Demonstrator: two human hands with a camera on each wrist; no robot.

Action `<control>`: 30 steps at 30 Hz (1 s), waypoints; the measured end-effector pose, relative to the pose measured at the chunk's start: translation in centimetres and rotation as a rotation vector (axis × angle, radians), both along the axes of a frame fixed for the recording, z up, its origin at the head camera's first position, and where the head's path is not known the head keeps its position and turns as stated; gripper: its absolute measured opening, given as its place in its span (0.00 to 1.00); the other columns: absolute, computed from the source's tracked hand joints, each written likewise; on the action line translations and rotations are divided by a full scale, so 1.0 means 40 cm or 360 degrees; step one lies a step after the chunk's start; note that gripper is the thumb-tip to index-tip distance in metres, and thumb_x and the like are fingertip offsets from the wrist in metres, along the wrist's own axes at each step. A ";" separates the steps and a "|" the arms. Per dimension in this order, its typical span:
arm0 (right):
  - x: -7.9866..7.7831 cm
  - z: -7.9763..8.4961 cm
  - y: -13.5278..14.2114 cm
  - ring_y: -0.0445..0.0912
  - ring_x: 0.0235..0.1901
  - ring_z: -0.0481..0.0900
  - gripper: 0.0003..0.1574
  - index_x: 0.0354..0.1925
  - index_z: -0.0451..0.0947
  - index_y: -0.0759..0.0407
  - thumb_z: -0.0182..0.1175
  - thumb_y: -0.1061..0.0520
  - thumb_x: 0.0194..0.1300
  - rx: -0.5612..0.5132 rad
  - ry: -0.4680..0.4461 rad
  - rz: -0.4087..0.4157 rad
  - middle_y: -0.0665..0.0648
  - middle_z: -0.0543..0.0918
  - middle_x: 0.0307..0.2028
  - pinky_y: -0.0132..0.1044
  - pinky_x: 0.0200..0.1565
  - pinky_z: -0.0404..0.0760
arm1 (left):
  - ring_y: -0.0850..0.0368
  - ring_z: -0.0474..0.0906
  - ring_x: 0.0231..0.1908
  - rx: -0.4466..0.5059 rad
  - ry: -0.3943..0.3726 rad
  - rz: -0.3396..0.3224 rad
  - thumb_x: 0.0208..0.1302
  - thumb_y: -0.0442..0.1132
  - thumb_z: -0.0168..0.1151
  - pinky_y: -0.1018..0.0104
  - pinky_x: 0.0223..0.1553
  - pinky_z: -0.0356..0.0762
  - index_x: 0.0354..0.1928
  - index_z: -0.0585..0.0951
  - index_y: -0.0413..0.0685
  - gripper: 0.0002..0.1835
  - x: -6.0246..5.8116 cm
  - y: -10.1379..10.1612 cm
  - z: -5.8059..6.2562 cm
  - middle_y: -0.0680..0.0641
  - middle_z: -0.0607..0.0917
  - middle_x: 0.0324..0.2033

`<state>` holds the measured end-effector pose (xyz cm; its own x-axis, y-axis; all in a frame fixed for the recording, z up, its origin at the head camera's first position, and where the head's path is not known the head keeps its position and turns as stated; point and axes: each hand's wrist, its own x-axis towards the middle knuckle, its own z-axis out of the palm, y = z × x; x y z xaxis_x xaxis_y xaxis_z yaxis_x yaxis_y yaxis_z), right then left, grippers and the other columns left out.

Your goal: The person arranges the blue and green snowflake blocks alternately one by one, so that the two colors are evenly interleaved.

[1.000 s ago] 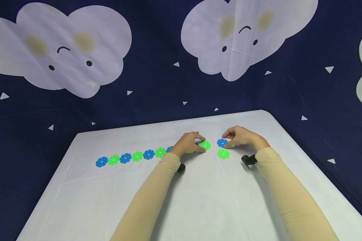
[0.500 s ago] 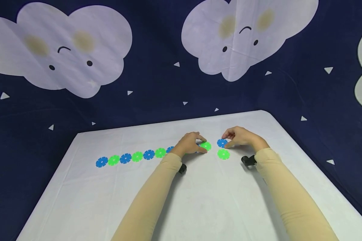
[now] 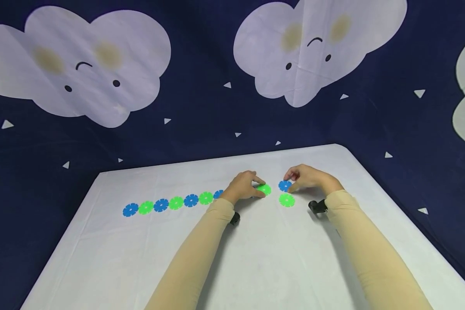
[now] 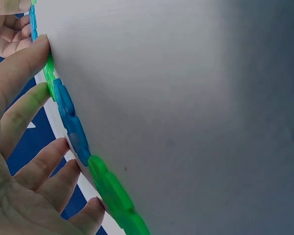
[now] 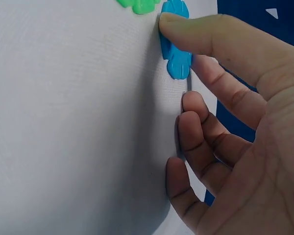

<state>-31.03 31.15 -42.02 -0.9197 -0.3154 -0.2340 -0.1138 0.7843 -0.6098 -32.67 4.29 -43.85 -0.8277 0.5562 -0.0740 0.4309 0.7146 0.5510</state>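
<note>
A row of notched plastic discs, alternating blue and green, lies across the table, with a blue disc (image 3: 191, 200) in its middle. At the row's right end, my left hand (image 3: 240, 186) pinches a green disc (image 3: 265, 189) between thumb and index finger, the other fingers spread behind; its wrist covers part of the row. Just right of a small gap, my right hand (image 3: 311, 178) holds a separate blue disc (image 3: 284, 186) by its edges; the right wrist view shows the thumb (image 5: 206, 35) across that disc's face. A loose green disc (image 3: 287, 200) lies in front of it.
The white-covered table (image 3: 255, 258) reaches back to a dark blue cloth (image 3: 201, 142) printed with clouds and small triangles. Both forearms cross the table from the front. A black wrist camera (image 3: 317, 206) sits under the right wrist.
My right hand has shifted slightly left with the blue disc. My left hand keeps its pinch on the green disc, almost still. The head view has tilted up a little.
</note>
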 end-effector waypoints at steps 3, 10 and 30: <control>-0.002 -0.003 -0.001 0.46 0.40 0.72 0.25 0.52 0.81 0.64 0.77 0.61 0.57 -0.0059 -0.0048 -0.0018 0.53 0.76 0.37 0.37 0.47 0.71 | 0.40 0.63 0.82 0.0003 -0.0003 0.0002 0.62 0.47 0.82 0.44 0.83 0.60 0.61 0.89 0.55 0.25 0.001 -0.002 0.000 0.40 0.73 0.78; -0.005 -0.014 -0.002 0.46 0.38 0.75 0.28 0.51 0.75 0.62 0.77 0.64 0.55 -0.0140 -0.0010 -0.0010 0.55 0.79 0.38 0.37 0.45 0.75 | 0.41 0.64 0.81 0.0016 0.0008 0.0012 0.61 0.47 0.82 0.44 0.83 0.62 0.60 0.90 0.55 0.25 0.001 0.000 0.000 0.41 0.74 0.78; 0.001 -0.004 -0.009 0.47 0.42 0.81 0.32 0.58 0.87 0.63 0.80 0.58 0.55 0.0071 0.0149 0.0074 0.57 0.89 0.41 0.37 0.48 0.80 | 0.41 0.64 0.82 0.0005 -0.0008 0.0026 0.62 0.47 0.82 0.45 0.83 0.61 0.61 0.89 0.56 0.25 0.000 0.002 -0.002 0.41 0.73 0.78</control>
